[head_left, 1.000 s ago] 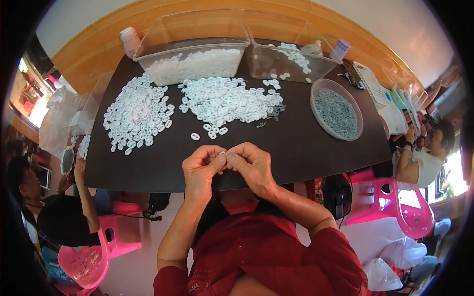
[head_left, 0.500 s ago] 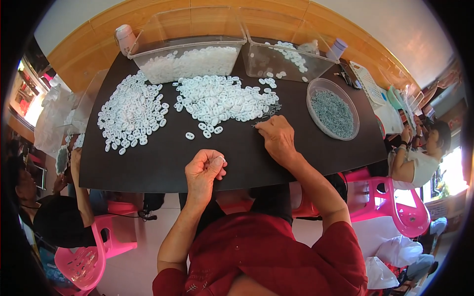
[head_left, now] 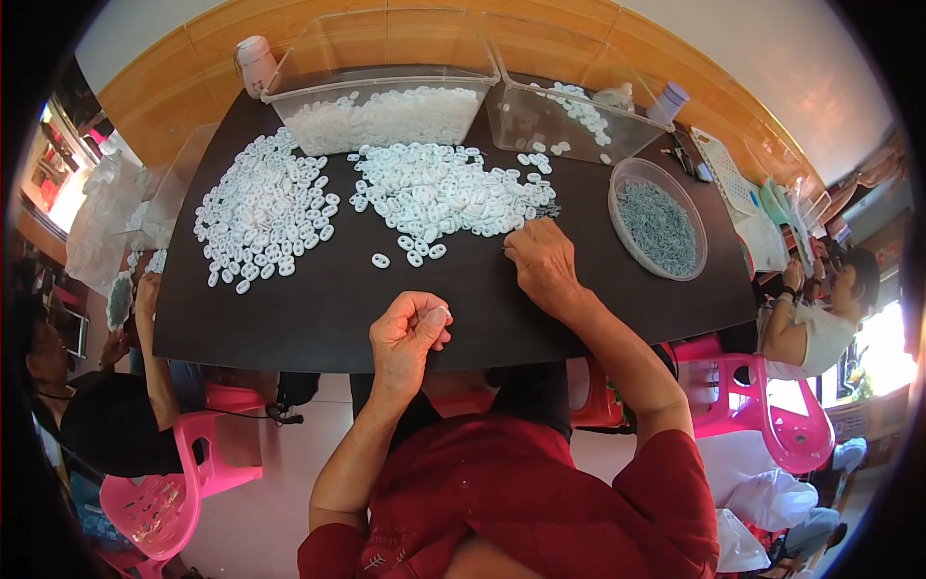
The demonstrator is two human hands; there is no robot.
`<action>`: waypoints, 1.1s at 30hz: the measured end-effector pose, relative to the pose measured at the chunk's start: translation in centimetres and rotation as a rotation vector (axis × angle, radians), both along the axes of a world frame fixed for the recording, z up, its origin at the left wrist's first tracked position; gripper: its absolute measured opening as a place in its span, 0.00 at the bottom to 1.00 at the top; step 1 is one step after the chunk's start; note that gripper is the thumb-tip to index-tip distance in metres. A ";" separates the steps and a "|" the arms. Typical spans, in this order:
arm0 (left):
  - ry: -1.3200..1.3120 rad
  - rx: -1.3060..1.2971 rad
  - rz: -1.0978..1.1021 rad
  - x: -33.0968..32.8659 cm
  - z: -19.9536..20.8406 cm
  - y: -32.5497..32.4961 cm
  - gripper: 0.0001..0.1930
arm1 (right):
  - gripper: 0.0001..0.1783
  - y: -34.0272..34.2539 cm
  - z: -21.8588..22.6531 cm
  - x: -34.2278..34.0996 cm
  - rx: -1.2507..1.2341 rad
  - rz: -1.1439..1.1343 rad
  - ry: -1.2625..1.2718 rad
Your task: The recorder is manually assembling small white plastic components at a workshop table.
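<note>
My left hand (head_left: 409, 333) is closed near the table's front edge. A small white piece (head_left: 445, 311) shows between its thumb and forefinger, most of it hidden. Farther forward and to the right, my right hand (head_left: 542, 259) rests low at the table with its fingertips pinched together. Whatever they hold, if anything, is hidden. Just beyond its knuckles lie a few small grey screws (head_left: 548, 209), beside the right end of a heap of white oval two-holed plastic pieces (head_left: 434, 188). Several loose ovals (head_left: 415, 258) lie in front of that heap.
Another heap of white ovals (head_left: 256, 207) is at left. A round dish of grey screws (head_left: 658, 227) stands at right. Behind are two clear bins (head_left: 386, 79) (head_left: 540, 145), a pink bottle (head_left: 256, 66) and a purple-capped cup (head_left: 667, 100). People sit at both sides near pink stools (head_left: 801, 425).
The whole view has shifted slightly. Against the table, my right hand has moved a little left and covers more of the loose screws. My left hand keeps its pinch.
</note>
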State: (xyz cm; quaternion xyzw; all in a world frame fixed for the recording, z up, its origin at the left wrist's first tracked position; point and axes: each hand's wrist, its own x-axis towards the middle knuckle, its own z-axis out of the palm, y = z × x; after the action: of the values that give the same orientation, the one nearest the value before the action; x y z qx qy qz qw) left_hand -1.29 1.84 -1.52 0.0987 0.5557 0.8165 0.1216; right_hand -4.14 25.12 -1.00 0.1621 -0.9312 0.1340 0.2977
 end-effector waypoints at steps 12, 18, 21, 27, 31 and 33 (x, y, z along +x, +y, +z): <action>0.028 0.002 0.000 0.2 -0.1 -0.1 0.06 | 0.09 -1.2 0.7 -0.3 -0.141 0.169 0.011; 0.024 0.017 0.005 0.2 -0.1 -0.1 0.07 | 0.14 -1.7 0.6 -0.8 -0.179 0.149 -0.033; 0.022 0.021 0.004 0.2 -0.1 -0.1 0.07 | 0.17 -1.9 1.2 -0.4 -0.250 0.115 -0.105; 0.019 0.024 0.000 0.2 0.0 -0.2 0.07 | 0.11 -1.0 1.3 0.2 -0.164 0.055 -0.086; 0.022 -0.003 0.002 0.2 -0.1 -0.2 0.07 | 0.07 -1.2 1.1 0.6 -0.198 0.057 -0.112; 0.033 -0.004 -0.001 0.2 -0.1 -0.2 0.06 | 0.04 -1.7 1.0 0.5 -0.186 0.046 -0.117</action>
State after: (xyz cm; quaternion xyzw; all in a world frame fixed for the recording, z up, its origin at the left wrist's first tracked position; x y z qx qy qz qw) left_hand -1.08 1.65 -1.65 0.1120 0.5591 0.8137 0.1129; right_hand -3.60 23.47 0.01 0.1473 -0.9265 0.2358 0.2535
